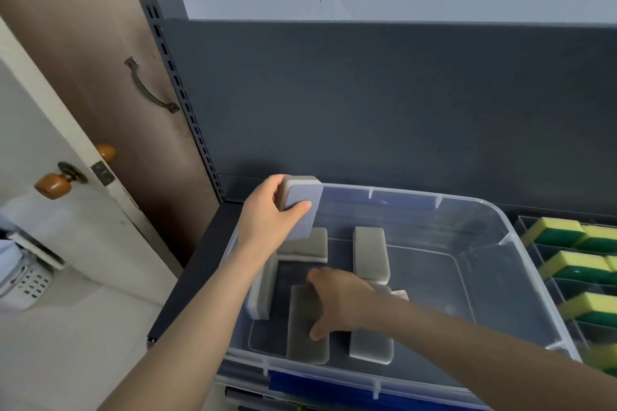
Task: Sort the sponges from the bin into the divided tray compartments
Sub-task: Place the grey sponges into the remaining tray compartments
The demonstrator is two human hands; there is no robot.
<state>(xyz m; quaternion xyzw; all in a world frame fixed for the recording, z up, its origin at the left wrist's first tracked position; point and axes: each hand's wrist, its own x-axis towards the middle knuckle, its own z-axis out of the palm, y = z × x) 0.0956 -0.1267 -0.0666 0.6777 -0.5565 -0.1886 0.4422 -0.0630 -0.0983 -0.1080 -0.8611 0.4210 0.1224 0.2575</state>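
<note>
Head view, left hand (267,220) — gripping sponge (301,196)

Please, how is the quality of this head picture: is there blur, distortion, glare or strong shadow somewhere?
Head view: the light is soft and dim, no hard glare; the left hand, gripping a grey sponge, leaves a faint shadow on the dark back panel; the wide lens makes the slotted upright and brown door lean; the yellow sponge at the lower right edge is blurred.
</note>
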